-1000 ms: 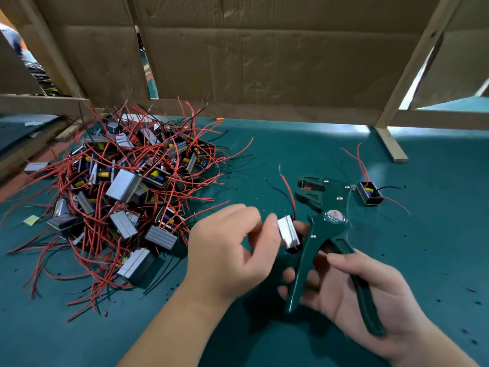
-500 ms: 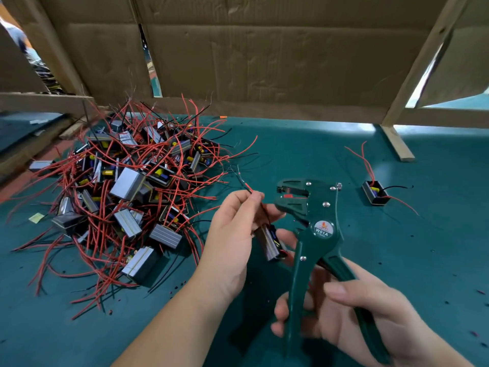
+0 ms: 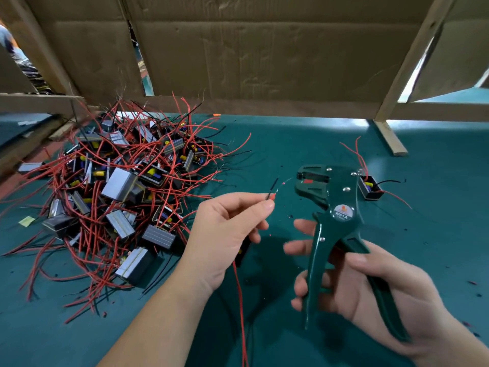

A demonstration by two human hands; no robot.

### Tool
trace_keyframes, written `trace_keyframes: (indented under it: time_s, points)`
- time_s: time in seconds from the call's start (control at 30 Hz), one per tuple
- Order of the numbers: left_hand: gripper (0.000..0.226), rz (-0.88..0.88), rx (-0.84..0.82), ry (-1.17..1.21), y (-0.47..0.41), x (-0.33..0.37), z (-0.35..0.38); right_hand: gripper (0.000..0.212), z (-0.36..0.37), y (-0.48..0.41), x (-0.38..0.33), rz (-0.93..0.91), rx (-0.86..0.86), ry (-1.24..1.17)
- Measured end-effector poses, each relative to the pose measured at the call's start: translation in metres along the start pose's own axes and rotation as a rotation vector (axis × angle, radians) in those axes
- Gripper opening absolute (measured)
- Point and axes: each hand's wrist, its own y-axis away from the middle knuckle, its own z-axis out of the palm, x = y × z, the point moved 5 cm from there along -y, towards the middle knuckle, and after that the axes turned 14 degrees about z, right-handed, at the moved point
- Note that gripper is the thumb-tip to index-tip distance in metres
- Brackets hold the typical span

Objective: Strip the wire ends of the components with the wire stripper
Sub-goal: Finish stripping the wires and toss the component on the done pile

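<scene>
1. Head view only. Left hand (image 3: 227,234) pinched the red and black wire ends (image 3: 272,192) between thumb and forefinger. They sat just left of the wire stripper (image 3: 333,207) head, tips aimed at its mouth but not touching it.
2. Right hand (image 3: 370,292) was wrapped round the stripper's two handles, thumb over one and fingers curled round the other. Handles stood spread, and the mouth looked open.
3. The held component (image 3: 242,250) hung under the left palm, lower-left of the stripper, with only a dark edge showing. A long red lead (image 3: 240,300) ran from there off the bottom edge.
4. Handling, my read: the wires are thin, light and floppy, so pinch close to the tip or they'll buckle on entry. The body is small, rigid and light enough to dangle.
5. Pile of components (image 3: 127,186) lay well left of the stripper. A lone component (image 3: 370,188) sat just right of its head.
6. Unclear: the right fingers were motion-blurred. A pale strand past the red tip might be bare conductor, but I couldn't confirm it.
</scene>
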Motion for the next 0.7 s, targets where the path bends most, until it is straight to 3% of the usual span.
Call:
trace_keyframes:
  time_s: [0.13,0.6,0.7]
  points:
    - [0.002,0.080,-0.101,-0.049,-0.001,0.006,0.001,0.074,-0.020,0.005,0.007,0.021,0.330,0.239]
    - [0.018,0.180,-0.042,-0.199,-0.004,0.009,-0.010,0.058,-0.005,0.009,0.010,0.139,0.169,0.311]
    - [0.007,0.228,-0.053,-0.239,-0.005,0.012,-0.010,0.057,-0.006,0.010,0.012,0.141,0.203,0.336]
